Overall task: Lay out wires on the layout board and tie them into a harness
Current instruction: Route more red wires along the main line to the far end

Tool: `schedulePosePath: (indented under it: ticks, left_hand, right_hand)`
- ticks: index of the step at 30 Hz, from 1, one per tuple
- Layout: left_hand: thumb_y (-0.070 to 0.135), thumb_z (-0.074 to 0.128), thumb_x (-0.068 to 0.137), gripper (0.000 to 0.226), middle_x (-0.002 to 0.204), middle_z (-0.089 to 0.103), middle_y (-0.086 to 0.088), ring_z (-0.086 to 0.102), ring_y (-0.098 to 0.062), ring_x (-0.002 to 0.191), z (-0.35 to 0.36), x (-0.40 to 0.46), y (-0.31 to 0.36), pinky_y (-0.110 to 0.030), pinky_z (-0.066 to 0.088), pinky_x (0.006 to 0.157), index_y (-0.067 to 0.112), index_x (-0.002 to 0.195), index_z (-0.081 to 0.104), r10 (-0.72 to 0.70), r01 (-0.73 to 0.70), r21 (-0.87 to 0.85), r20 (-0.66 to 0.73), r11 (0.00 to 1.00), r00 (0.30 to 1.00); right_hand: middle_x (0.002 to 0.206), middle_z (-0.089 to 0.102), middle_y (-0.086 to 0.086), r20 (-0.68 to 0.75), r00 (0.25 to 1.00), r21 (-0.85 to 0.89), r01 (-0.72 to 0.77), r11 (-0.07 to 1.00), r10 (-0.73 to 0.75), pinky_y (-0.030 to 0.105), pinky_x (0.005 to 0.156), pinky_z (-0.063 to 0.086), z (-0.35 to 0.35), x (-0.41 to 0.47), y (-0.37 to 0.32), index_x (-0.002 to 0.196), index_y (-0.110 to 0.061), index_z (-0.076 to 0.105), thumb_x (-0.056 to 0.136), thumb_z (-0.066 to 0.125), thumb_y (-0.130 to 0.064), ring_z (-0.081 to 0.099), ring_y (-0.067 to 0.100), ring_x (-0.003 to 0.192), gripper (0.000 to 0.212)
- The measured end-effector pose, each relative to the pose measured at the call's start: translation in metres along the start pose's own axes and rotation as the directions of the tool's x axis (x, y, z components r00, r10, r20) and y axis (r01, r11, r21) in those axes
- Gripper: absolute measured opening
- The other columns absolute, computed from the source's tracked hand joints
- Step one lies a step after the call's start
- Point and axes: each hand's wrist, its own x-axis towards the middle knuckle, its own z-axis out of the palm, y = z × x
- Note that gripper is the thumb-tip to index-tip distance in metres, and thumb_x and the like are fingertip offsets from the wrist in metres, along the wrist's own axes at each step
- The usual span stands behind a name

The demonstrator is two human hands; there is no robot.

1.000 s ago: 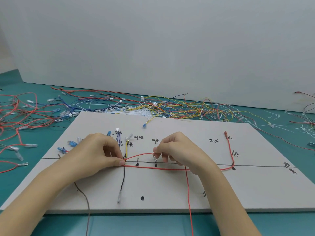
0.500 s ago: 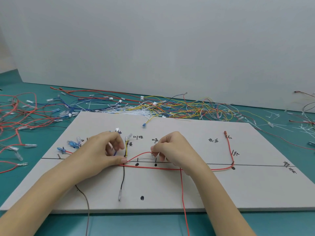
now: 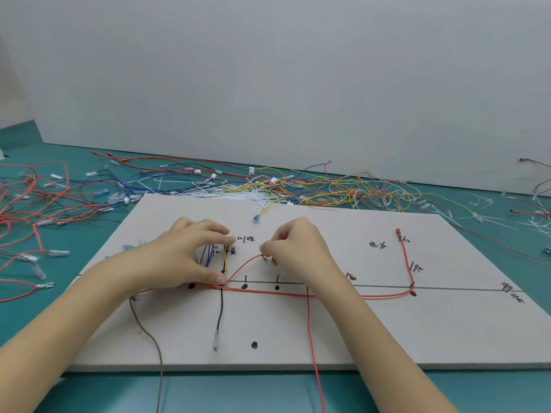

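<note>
The grey layout board (image 3: 387, 332) lies on the teal table, marked with a long line, dots and labels. A red wire (image 3: 328, 294) runs along that line and bends up at the right to a terminal (image 3: 398, 231). My left hand (image 3: 182, 257) presses the wires down with its thumb at the junction (image 3: 222, 282), fingers arched over short blue, black and yellow leads (image 3: 225, 260). My right hand (image 3: 298, 248) pinches the end of a second red wire (image 3: 264, 257) that arcs up from the junction. A black lead (image 3: 220, 314) hangs down to a clear terminal.
Loose red, blue, yellow and white wires (image 3: 298, 186) are heaped behind the board, with more red ones (image 3: 35, 204) at the left. White cable ties (image 3: 489, 216) lie at the right. A grey wire (image 3: 155, 347) and a red wire (image 3: 313, 353) trail off the board's front edge.
My right hand has lifted the red wire's end up and away from the line, making its arc taller. My left fingers have reached further over the short leads. The trailing red wire shifted left.
</note>
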Motion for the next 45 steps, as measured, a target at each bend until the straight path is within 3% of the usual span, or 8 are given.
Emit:
schedulePosePath:
  ticks: [5, 9, 13, 17, 24, 28, 33, 45]
  left_hand:
    - [0.061, 0.073, 0.063, 0.071, 0.123, 0.039, 0.045, 0.024, 0.004, 0.123, 0.002, 0.002, -0.009, -0.022, 0.025, 0.1, 0.048, 0.129, 0.051, 0.04, -0.039, -0.098, 0.001, 0.994, 0.999]
    - [0.065, 0.074, 0.057, 0.073, 0.121, 0.042, 0.045, 0.028, 0.001, 0.126, 0.006, 0.005, -0.015, -0.024, 0.026, 0.105, 0.049, 0.125, 0.054, 0.055, -0.059, -0.13, -0.038, 0.99, 0.998]
    - [0.058, 0.082, 0.059, 0.068, 0.119, 0.044, 0.045, 0.03, 0.005, 0.127, 0.009, 0.006, -0.022, -0.022, 0.028, 0.103, 0.055, 0.12, 0.052, 0.05, -0.061, -0.19, -0.062, 0.98, 0.997]
    - [0.055, 0.084, 0.061, 0.075, 0.119, 0.042, 0.047, 0.027, 0.007, 0.126, 0.009, 0.007, -0.022, -0.021, 0.028, 0.102, 0.062, 0.121, 0.041, 0.045, -0.055, -0.208, -0.052, 0.977, 0.998]
    - [0.048, 0.087, 0.063, 0.092, 0.123, 0.041, 0.041, 0.03, 0.005, 0.125, 0.006, 0.004, -0.015, -0.029, 0.031, 0.105, 0.074, 0.127, 0.026, 0.045, -0.056, -0.226, -0.052, 0.972, 0.998]
    - [0.04, 0.088, 0.064, 0.092, 0.124, 0.037, 0.036, 0.031, 0.01, 0.12, 0.007, 0.002, -0.009, -0.033, 0.034, 0.103, 0.073, 0.125, 0.028, 0.08, -0.1, -0.202, -0.105, 0.974, 0.991]
    - [0.039, 0.087, 0.067, 0.079, 0.125, 0.034, 0.042, 0.031, 0.0, 0.123, 0.007, 0.003, -0.005, -0.036, 0.032, 0.106, 0.066, 0.123, 0.037, 0.087, -0.102, -0.178, -0.09, 0.979, 0.992]
    - [0.068, 0.067, 0.058, 0.071, 0.128, 0.036, 0.042, 0.025, -0.002, 0.127, 0.001, -0.001, 0.001, -0.043, 0.024, 0.113, 0.057, 0.124, 0.045, -0.006, 0.006, -0.095, 0.003, 0.995, 1.0]
  right_hand:
    - [0.073, 0.062, 0.023, -0.012, 0.999, -0.067, -0.031, 0.997, 0.03, 0.027, 0.056, 0.036, 0.005, 0.013, -0.005, 0.078, 0.006, 0.066, 0.068, 0.061, -0.012, 0.045, 0.02, 0.059, 0.022]
    - [0.059, 0.045, 0.003, 0.049, 0.998, -0.114, -0.031, 0.993, 0.037, 0.021, 0.05, 0.031, 0.013, 0.026, -0.017, 0.074, -0.005, 0.06, 0.071, 0.058, -0.011, 0.044, 0.023, 0.063, 0.007]
    - [0.079, 0.069, 0.015, 0.13, 0.99, -0.103, -0.035, 0.994, 0.049, 0.032, 0.069, 0.058, 0.025, 0.041, -0.026, 0.088, 0.003, 0.067, 0.077, 0.057, -0.011, 0.067, 0.03, 0.075, 0.02]
    - [0.048, 0.065, 0.01, 0.202, 0.975, -0.033, -0.088, 0.996, 0.092, 0.022, 0.05, 0.051, 0.026, 0.044, -0.031, 0.078, 0.003, 0.066, 0.077, 0.054, -0.004, 0.061, 0.02, 0.042, 0.014]
    - [0.051, 0.066, 0.012, 0.169, 0.981, 0.098, -0.11, 0.989, 0.092, 0.025, 0.053, 0.055, 0.028, 0.035, -0.027, 0.065, -0.001, 0.064, 0.075, 0.053, -0.001, 0.067, 0.027, 0.049, 0.016]
    - [0.058, 0.069, 0.015, 0.139, 0.988, 0.097, -0.085, 0.992, 0.072, 0.034, 0.059, 0.061, 0.029, 0.032, -0.028, 0.069, -0.001, 0.062, 0.074, 0.05, -0.004, 0.068, 0.028, 0.051, 0.013]
    - [0.057, 0.069, 0.014, 0.109, 0.993, 0.083, -0.054, 0.995, 0.045, 0.045, 0.056, 0.06, 0.032, 0.028, -0.028, 0.075, 0.003, 0.063, 0.074, 0.049, -0.005, 0.07, 0.03, 0.054, 0.016]
    - [0.046, 0.059, 0.01, 0.136, 0.985, 0.191, -0.129, 0.973, 0.104, 0.03, 0.045, 0.049, 0.036, 0.033, -0.018, 0.057, -0.006, 0.057, 0.076, 0.055, 0.001, 0.057, 0.028, 0.043, 0.02]
